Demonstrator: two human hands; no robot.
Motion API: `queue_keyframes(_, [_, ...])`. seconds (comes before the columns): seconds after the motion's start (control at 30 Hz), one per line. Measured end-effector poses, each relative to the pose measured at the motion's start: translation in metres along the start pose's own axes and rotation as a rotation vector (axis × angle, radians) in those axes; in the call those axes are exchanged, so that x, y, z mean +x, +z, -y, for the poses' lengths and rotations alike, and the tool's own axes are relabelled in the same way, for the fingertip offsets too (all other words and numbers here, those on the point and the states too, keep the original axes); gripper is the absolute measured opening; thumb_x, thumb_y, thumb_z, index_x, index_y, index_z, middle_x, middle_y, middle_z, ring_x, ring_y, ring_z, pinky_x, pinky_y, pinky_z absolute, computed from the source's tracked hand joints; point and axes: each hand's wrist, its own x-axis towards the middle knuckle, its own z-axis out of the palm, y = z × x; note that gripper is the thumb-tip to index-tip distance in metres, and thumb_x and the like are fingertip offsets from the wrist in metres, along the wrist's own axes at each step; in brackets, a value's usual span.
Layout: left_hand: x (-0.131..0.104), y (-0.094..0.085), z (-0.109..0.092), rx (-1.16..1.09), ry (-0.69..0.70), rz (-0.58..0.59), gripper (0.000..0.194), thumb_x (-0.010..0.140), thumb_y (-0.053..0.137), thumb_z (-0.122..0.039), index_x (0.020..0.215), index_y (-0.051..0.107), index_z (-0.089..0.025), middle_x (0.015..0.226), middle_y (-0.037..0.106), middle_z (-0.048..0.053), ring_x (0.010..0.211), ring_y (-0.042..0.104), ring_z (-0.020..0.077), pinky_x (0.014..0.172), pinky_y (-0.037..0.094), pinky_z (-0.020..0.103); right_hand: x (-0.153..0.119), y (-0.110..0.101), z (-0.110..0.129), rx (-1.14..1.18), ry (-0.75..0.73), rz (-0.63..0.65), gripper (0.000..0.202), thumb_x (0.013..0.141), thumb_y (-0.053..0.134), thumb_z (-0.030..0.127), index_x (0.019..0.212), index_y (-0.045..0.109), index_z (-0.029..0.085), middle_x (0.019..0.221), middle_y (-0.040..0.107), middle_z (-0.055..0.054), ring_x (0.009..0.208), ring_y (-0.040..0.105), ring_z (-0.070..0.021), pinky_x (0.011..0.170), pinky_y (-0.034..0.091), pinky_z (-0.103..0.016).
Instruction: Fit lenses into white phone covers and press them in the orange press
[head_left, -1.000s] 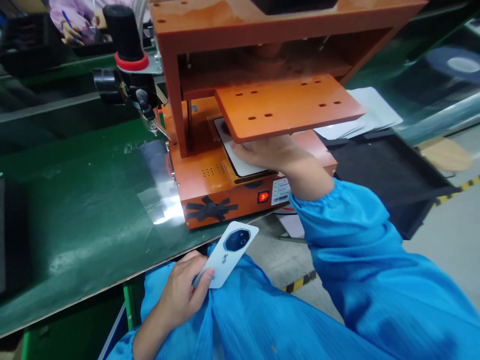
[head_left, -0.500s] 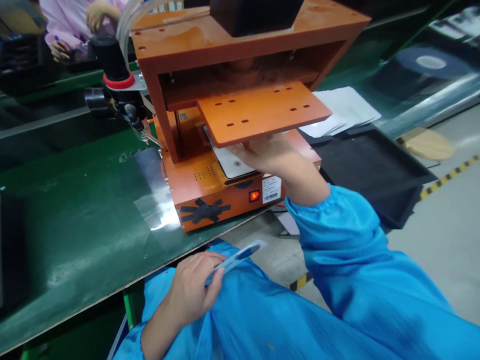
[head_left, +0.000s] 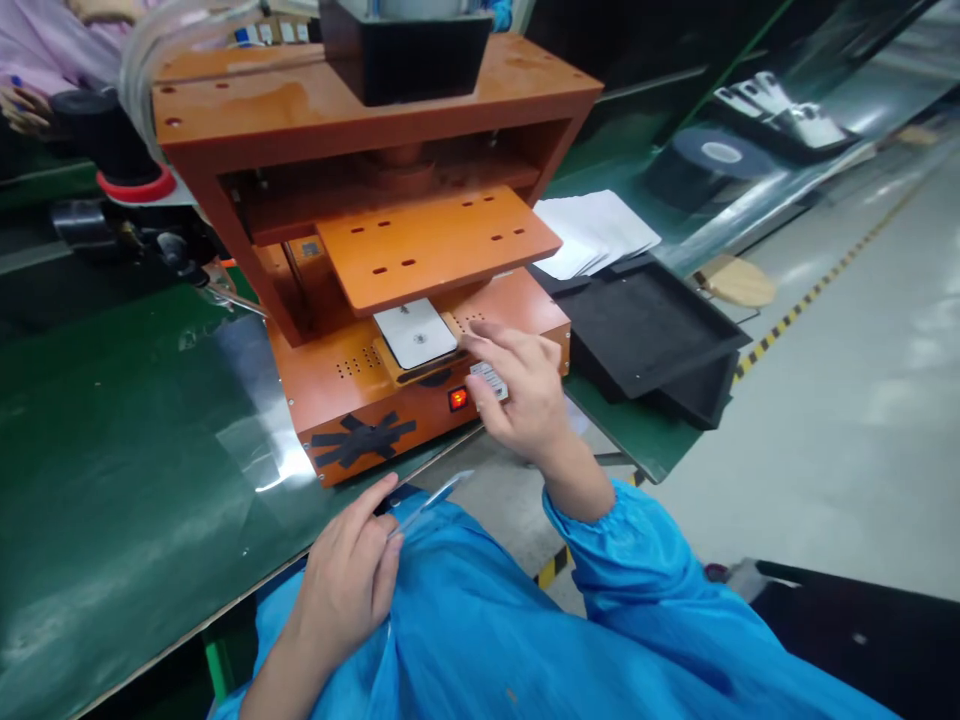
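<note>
Nearest me, my left hand [head_left: 349,580] pinches a thin phone back cover [head_left: 431,497] edge-on over my lap, fingers closed on its near end; I judge it light, stiff, slick and easily scratched, best held by the edges. Next, my right hand [head_left: 517,395] hovers half-open and empty before the orange press [head_left: 360,250] on the green table [head_left: 112,450], beside a second cover [head_left: 415,335] seated in the fixture. The press's small label [head_left: 489,380] is too blurred to read; beyond lie a black tray [head_left: 645,325] and white sheets [head_left: 596,230].
</note>
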Motion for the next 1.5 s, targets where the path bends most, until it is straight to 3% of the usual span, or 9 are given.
queue_keyframes(0.17, [-0.001,0.002,-0.003,0.002,-0.015,-0.008,0.011,0.108,0.05,-0.019,0.108,0.061,-0.018,0.143,0.068,0.02,0.113,0.077,0.0229,0.088,0.065,0.031,0.021,0.01,0.018,-0.003,-0.121,0.282,0.064,0.109,0.048,0.061,0.156,0.052,0.018,0.165,0.053,-0.015,0.158,0.044,-0.0341,0.125,0.038,-0.052])
queue_keyframes(0.37, [-0.001,0.0,-0.004,0.002,-0.027,-0.034,0.01,0.107,0.052,-0.018,0.108,0.062,-0.017,0.14,0.069,0.019,0.117,0.076,0.0237,0.093,0.065,0.032,0.019,0.023,0.021,-0.039,-0.133,0.312,0.077,0.106,0.048,0.068,0.164,0.041,0.018,0.17,0.046,-0.017,0.162,0.037,-0.0362,0.132,0.031,-0.057])
queue_keyframes(0.53, [0.004,-0.003,-0.002,0.062,0.005,-0.032,0.01,0.106,0.053,-0.017,0.107,0.062,-0.016,0.142,0.068,0.021,0.111,0.077,0.0238,0.09,0.065,0.033,-0.001,0.014,0.015,-0.032,-0.078,0.106,0.074,0.106,0.053,0.057,0.169,0.029,0.028,0.172,0.043,-0.015,0.159,0.043,-0.0357,0.129,0.033,-0.06])
queue_keyframes(0.7, [0.01,-0.002,0.003,0.217,0.005,-0.048,0.008,0.106,0.053,-0.015,0.106,0.061,-0.015,0.153,0.06,0.026,0.098,0.079,0.024,0.079,0.065,0.035,-0.054,0.0,-0.035,-0.173,0.113,-0.315,0.052,0.099,0.065,0.029,0.151,0.057,0.028,0.131,0.068,-0.015,0.119,0.069,-0.0338,0.101,0.055,-0.052])
queue_keyframes(0.9, [0.013,0.003,0.008,0.35,0.015,-0.014,0.005,0.105,0.056,-0.013,0.102,0.06,-0.015,0.157,0.057,0.025,0.084,0.076,0.0219,0.067,0.06,0.035,-0.094,0.004,-0.067,-0.291,0.009,-0.208,0.06,0.096,0.067,0.017,0.154,0.057,0.024,0.123,0.073,-0.012,0.107,0.072,-0.0285,0.09,0.054,-0.043])
queue_keyframes(1.17, [0.018,0.0,0.0,0.33,-0.063,-0.016,0.017,0.104,0.054,-0.014,0.088,0.054,-0.02,0.156,0.061,0.019,0.067,0.067,0.0148,0.062,0.055,0.034,-0.089,0.003,-0.071,-0.234,0.065,-0.202,0.053,0.097,0.062,0.014,0.147,0.065,0.031,0.116,0.073,-0.01,0.104,0.07,-0.029,0.09,0.057,-0.048])
queue_keyframes(1.33, [0.007,-0.004,-0.01,0.002,-0.094,-0.186,0.012,0.102,0.056,-0.012,0.109,0.063,-0.019,0.129,0.071,0.014,0.114,0.073,0.0233,0.092,0.062,0.034,-0.097,-0.004,-0.03,0.108,0.015,-0.223,0.033,0.097,0.065,0.022,0.13,0.066,0.025,0.104,0.073,-0.01,0.091,0.071,-0.0263,0.076,0.061,-0.043])
queue_keyframes(1.4, [0.003,0.0,-0.015,-0.11,-0.114,-0.21,0.017,0.102,0.054,-0.014,0.115,0.064,-0.019,0.122,0.069,0.012,0.113,0.071,0.023,0.092,0.063,0.035,-0.104,-0.002,0.004,0.414,-0.052,-0.049,0.024,0.102,0.061,0.039,0.119,0.068,0.023,0.095,0.074,-0.008,0.081,0.071,-0.0236,0.07,0.061,-0.039])
queue_keyframes(1.5, [0.004,0.013,-0.023,-0.197,-0.057,-0.199,0.021,0.101,0.053,-0.015,0.118,0.063,-0.02,0.119,0.067,0.012,0.109,0.07,0.0216,0.09,0.064,0.034,-0.109,0.007,0.053,0.832,-0.054,0.198,0.04,0.104,0.058,0.058,0.111,0.071,0.021,0.099,0.078,-0.01,0.092,0.076,-0.0236,0.081,0.064,-0.037])
